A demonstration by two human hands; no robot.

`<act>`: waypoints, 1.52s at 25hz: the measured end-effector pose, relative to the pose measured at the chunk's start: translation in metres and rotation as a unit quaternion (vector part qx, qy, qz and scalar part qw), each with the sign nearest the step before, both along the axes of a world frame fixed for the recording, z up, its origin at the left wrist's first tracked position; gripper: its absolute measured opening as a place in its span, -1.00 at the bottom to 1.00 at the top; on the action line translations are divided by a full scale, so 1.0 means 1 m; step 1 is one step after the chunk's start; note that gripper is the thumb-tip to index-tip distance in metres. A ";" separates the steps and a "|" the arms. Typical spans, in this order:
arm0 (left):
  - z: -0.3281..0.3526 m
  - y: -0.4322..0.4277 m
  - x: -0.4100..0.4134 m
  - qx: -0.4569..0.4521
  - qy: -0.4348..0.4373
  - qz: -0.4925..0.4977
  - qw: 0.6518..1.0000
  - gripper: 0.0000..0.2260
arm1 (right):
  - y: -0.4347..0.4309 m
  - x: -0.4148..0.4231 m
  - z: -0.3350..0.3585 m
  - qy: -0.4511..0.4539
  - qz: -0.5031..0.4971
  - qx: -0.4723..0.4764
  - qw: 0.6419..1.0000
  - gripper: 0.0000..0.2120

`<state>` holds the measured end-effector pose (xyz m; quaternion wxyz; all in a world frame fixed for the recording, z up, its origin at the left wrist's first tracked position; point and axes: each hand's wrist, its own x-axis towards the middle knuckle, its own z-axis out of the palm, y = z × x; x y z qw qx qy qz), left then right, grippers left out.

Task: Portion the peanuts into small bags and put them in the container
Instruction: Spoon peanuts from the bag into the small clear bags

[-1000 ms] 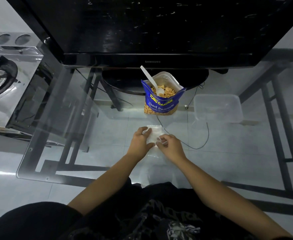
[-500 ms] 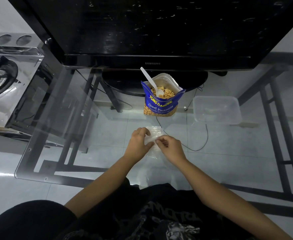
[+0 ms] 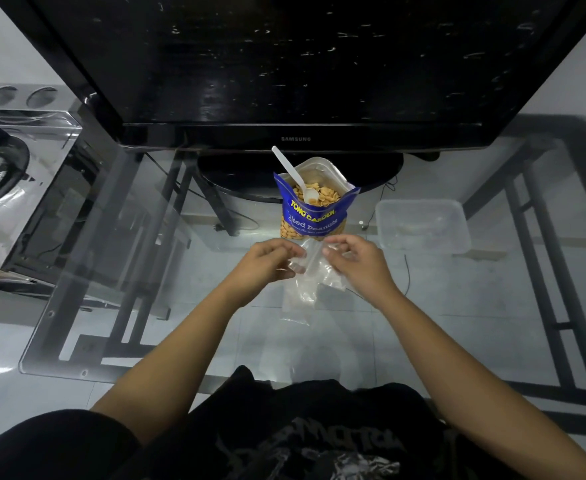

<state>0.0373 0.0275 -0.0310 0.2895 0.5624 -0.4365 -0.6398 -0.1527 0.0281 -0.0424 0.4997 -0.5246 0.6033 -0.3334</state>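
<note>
We see the left hand and the right hand each with its grip pinching the upper edge of one clear small bag, which hangs toward the glass counter just in front of the peanut pouch. We judge the two pinches are there to tease the empty-looking bag's mouth apart for filling. The pouch stands open with peanuts heaped near its top and a white spoon stuck in them, handy for scooping. The clear container waits to the right, well apart from the hands, and we cannot tell whether anything lies in it.
</note>
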 end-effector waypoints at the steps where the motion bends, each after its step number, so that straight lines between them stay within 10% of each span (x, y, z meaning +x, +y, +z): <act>1: 0.003 -0.002 0.000 -0.010 0.005 -0.004 1.000 -0.81 | -0.003 -0.003 0.005 -0.001 0.009 -0.005 1.000 -0.76; 9: 0.023 -0.013 -0.003 -0.139 -0.070 0.033 0.987 -0.77 | -0.010 -0.024 0.019 -0.104 0.013 0.046 0.993 -0.55; 26: 0.041 -0.030 -0.018 -0.106 -0.068 0.096 0.987 -0.94 | -0.018 -0.033 0.028 -0.168 -0.039 0.003 0.985 -0.49; 30: 0.047 -0.033 -0.020 -0.120 -0.076 0.099 0.985 -0.89 | -0.020 -0.027 0.042 0.061 -0.003 -0.126 0.990 -0.40; 33: 0.051 -0.036 -0.023 -0.136 -0.062 0.084 0.985 -0.88 | -0.023 -0.018 0.054 0.245 0.138 -0.243 0.928 -0.23; 38: 0.055 -0.034 -0.027 -0.139 -0.063 0.058 0.986 -0.89 | -0.028 -0.009 0.055 0.258 0.137 -0.256 0.922 -0.27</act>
